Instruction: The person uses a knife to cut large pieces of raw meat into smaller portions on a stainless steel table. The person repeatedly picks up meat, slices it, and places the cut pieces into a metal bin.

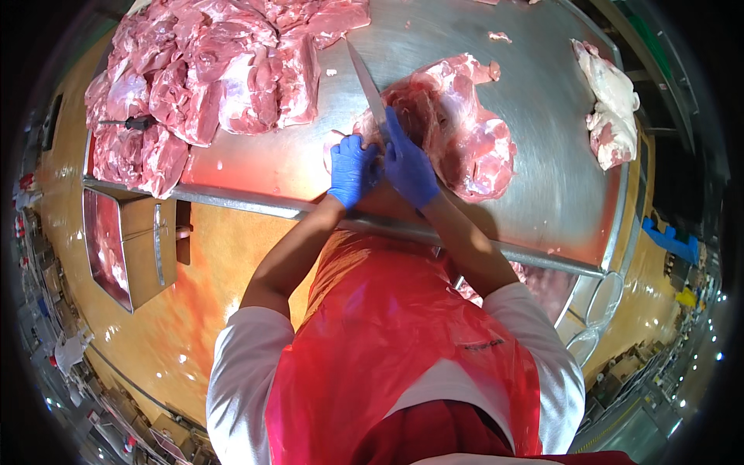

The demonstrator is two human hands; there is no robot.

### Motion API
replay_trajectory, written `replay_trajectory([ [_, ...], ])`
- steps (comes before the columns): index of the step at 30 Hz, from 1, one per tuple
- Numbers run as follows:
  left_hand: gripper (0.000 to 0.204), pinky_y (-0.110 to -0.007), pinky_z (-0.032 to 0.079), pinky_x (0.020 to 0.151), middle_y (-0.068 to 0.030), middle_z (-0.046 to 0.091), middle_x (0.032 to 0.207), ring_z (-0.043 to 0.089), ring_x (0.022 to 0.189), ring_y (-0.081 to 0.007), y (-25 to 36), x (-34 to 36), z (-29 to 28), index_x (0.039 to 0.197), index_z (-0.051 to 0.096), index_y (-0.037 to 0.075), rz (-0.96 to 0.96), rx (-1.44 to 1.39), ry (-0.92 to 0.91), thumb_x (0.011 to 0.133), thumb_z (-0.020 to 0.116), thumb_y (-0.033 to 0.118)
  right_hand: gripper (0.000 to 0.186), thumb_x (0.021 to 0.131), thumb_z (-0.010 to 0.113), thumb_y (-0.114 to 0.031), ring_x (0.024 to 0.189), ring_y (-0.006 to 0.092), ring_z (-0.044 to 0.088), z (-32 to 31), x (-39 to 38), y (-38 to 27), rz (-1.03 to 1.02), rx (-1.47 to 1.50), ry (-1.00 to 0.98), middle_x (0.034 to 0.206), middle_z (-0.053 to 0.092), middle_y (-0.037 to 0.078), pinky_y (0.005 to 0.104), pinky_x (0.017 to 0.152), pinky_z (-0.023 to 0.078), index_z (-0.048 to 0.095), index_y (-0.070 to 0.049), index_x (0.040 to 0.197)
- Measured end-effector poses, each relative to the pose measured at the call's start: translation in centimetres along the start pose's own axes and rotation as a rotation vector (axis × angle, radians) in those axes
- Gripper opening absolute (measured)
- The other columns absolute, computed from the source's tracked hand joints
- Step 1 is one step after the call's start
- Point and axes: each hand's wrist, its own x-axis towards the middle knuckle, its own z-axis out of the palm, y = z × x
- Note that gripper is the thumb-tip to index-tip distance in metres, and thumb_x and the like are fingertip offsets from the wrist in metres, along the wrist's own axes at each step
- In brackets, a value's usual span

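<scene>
A large cut of raw meat point(465, 116) lies on the steel table in front of me, with a dark red hollow on its left side. My right hand point(409, 164), in a blue glove, is closed round the handle of a long knife point(364, 77); the blade points away and to the left, beside the meat's left edge. My left hand point(353, 169), also blue-gloved, has its fingers curled at a pale flap on the near left of the meat. What its fingertips pinch is partly hidden.
Many raw meat pieces point(225, 70) are heaped at the far left, with a dark-handled tool point(138, 122) lying on them. A pale fatty piece point(612, 105) rests at the table's right edge. A metal bin point(136, 244) stands below the near left edge point(232, 199).
</scene>
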Motion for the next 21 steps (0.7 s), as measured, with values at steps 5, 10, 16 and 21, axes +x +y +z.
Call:
replay_trajectory([
  [5,0.024,-0.045,0.047,0.074,-0.0152,0.057,0.106,0.060,0.091,-0.0330,-3.9,0.8,0.1,0.100,0.068,0.017,0.224,-0.047,-0.053,0.079,0.072,0.029,0.071,0.090,0.051,-0.006,0.073,0.0339,0.066,0.6,-4.7,4.2,-0.048,-0.564,-0.345,0.117,0.063,0.028,0.0463,0.069,0.054,0.026,-0.008,0.156],
  [10,0.020,-0.046,0.049,0.070,-0.0127,0.058,0.101,0.063,0.081,-0.0328,-4.3,0.9,0.0,0.096,0.067,0.017,0.408,-0.103,-0.035,0.078,0.071,0.025,0.072,0.090,0.048,-0.008,0.068,0.0328,0.066,0.8,-2.9,1.7,0.109,-0.339,-0.168,0.100,0.068,0.022,0.0446,0.065,0.054,0.024,-0.011,0.158],
  [16,0.015,-0.046,0.051,0.065,-0.0124,0.062,0.096,0.064,0.074,-0.0349,-6.8,5.4,-3.6,0.096,0.068,0.016,0.378,-0.140,-0.103,0.083,0.065,0.023,0.072,0.092,0.045,-0.011,0.085,0.0438,0.065,0.4,-7.0,2.3,0.288,-0.316,-0.264,0.102,0.066,0.027,0.0539,0.075,0.052,0.020,-0.020,0.159],
  [21,0.017,-0.045,0.053,0.070,-0.0143,0.064,0.093,0.065,0.080,-0.0371,-11.6,8.5,-5.3,0.095,0.067,0.011,0.092,-0.195,-0.053,0.081,0.065,0.020,0.069,0.095,0.044,-0.013,0.089,0.0460,0.065,-5.6,-11.5,-1.3,0.438,-0.278,-0.451,0.103,0.066,0.028,0.0556,0.081,0.051,0.020,-0.023,0.159],
])
